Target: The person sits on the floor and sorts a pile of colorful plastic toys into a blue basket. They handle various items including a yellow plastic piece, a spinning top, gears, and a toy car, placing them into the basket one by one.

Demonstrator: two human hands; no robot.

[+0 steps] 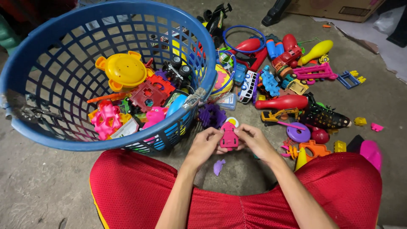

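**Both hands on a small pink toy beside the basket**

The left hand (206, 146) and right hand (254, 142) meet over the concrete floor (42, 186), fingers closed on the two sides of a small pink plastic toy piece (229, 136), held just in front of the red shorts (140, 191). It looks light, rigid and smooth, so pinching its edges as now seems the surest hold. A purple scrap (218, 166) lies on the floor below. Just left, touching nothing held, the blue laundry basket (25, 72) tilts open; it holds a yellow lidded dish (124, 70), a red shape sorter piece (148, 94), a pink gear-like block (106, 120) and more. Loose toys, among them a red bowling pin (282, 102), spread to the right.
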